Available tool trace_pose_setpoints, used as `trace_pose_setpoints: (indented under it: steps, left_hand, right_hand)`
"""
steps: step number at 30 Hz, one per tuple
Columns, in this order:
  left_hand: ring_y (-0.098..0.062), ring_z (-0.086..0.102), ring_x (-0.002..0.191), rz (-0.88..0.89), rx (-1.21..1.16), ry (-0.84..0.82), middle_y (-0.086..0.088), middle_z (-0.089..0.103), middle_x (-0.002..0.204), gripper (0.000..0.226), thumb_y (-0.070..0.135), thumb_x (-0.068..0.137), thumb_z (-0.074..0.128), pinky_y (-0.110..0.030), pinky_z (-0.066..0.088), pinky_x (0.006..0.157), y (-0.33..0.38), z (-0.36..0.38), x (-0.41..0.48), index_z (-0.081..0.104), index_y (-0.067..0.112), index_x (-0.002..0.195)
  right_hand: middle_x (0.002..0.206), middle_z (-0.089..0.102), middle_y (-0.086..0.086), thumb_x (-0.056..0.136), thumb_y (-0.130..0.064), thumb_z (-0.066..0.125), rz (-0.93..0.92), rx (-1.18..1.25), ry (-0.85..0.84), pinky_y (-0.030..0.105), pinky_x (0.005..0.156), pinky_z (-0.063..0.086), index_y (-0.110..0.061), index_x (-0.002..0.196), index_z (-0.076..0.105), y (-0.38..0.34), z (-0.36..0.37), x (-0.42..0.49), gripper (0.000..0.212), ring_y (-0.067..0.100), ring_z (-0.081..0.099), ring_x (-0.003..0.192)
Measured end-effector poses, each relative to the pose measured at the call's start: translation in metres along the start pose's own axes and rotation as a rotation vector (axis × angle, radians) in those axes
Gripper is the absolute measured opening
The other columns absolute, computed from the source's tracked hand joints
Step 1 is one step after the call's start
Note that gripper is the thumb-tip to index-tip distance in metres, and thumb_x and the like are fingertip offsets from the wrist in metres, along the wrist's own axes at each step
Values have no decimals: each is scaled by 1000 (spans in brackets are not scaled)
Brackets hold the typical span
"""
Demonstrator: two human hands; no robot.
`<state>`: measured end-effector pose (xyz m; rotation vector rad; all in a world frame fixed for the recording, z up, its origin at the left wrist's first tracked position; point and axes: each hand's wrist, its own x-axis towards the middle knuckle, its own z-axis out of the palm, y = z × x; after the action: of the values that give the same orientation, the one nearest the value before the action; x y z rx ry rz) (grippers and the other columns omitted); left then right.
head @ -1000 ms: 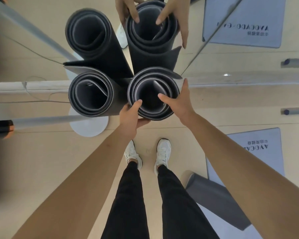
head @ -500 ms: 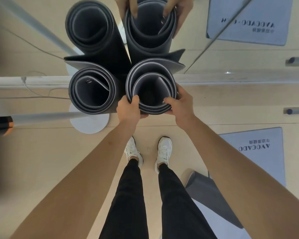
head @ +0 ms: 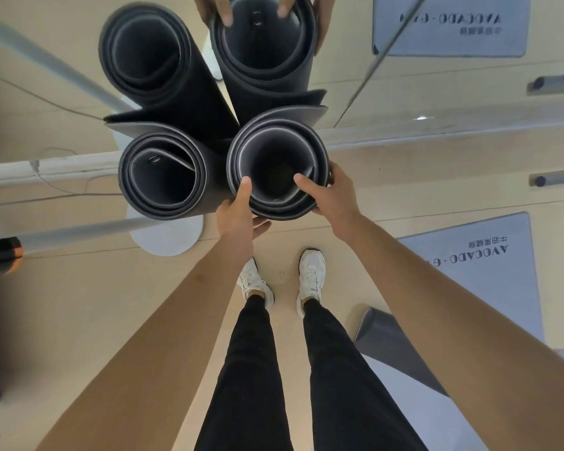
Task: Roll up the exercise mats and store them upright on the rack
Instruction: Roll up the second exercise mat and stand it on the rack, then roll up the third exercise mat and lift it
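Observation:
Two rolled dark grey mats stand upright against a mirror wall. I look straight down into their open ends. The right mat (head: pixel 275 131) is the one I hold. My left hand (head: pixel 238 213) grips its near rim, thumb inside the roll and fingers under the outside. My right hand (head: pixel 329 193) grips the rim at the right, thumb inside, fingers wrapped round the outer wall. The left mat (head: pixel 163 172) stands beside it, touching it, with no hand on it. Reflections of both mats and my hands show above in the mirror.
A round white base plate (head: pixel 166 236) lies on the floor under the left mat. A grey bar (head: pixel 79 227) runs left from it. A partly rolled grey mat (head: pixel 391 346) and a light doormat (head: pixel 479 271) lie at my right. My white shoes (head: pixel 311 275) stand just behind the mats.
The right mat's inner coil has opened wider. My thumbs have moved deeper inside the rim, and my view has dropped closer to the mats.

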<state>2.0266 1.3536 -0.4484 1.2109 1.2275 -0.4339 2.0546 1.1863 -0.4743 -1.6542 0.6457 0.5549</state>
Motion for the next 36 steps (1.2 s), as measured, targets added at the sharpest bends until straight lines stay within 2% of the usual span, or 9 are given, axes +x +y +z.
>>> trace_pose_setpoints:
  steps: [4,6,12,16,18,22,27,31,36]
  left_hand:
    - [-24,77,93,19,-41,-39,-7,73,116,48,40,91,75,-40,63,88,-6,-5,-4,64,9,127]
    - [-25,75,101,43,-18,-51,-9,73,120,45,34,92,75,-38,61,92,-12,-8,-6,63,9,128]
    - [-28,71,107,41,15,-18,-6,71,121,40,31,93,75,-39,60,93,-17,-6,-12,63,14,126]
    - [-27,71,107,83,45,20,-6,71,118,38,29,95,72,-41,59,96,-18,-1,-17,61,14,127]
    - [-25,69,109,122,66,68,-4,70,118,40,29,94,73,-40,59,95,-19,0,-21,59,14,128]
    - [-21,67,107,229,188,185,1,66,120,43,32,90,75,-38,60,90,-27,-8,-31,59,18,127]
    - [-23,69,97,343,387,163,2,67,102,28,29,90,74,-40,61,85,-31,-18,-56,65,19,114]
    - [-19,69,91,466,628,-13,3,71,91,13,35,85,72,-49,58,90,-25,-21,-87,68,31,96]
    - [-13,67,87,485,929,-354,7,71,95,10,25,92,73,-38,57,84,-26,-18,-127,70,28,101]
  right_hand:
    - [114,67,-13,72,-49,84,15,81,-1,48,88,61,-36,118,60,7,-8,-8,54,16,68,107]
    - [116,66,-12,77,-44,84,25,115,2,48,85,62,-33,124,58,11,-11,-9,55,17,69,106]
    - [118,67,-13,66,-58,81,17,133,47,48,92,59,-45,112,58,14,-18,-10,52,17,67,112]
    - [137,60,-3,60,-67,80,66,112,48,46,87,61,-30,141,52,23,-27,-9,94,20,60,124]
    - [141,58,-3,60,-69,78,73,86,47,46,90,60,-27,146,47,26,-32,-10,100,17,57,127]
    - [137,60,-5,74,-61,76,49,42,81,49,104,52,-24,145,50,29,-42,-17,84,15,58,124]
    - [109,72,-6,87,-41,76,-14,-24,121,42,95,56,-23,122,66,30,-58,-38,41,13,68,101]
    - [90,69,-16,88,-33,75,0,-84,110,26,87,50,-20,118,69,25,-77,-69,33,5,66,90]
    - [90,72,-14,89,-31,72,30,-161,129,21,83,48,-22,116,70,31,-107,-129,29,2,66,89]
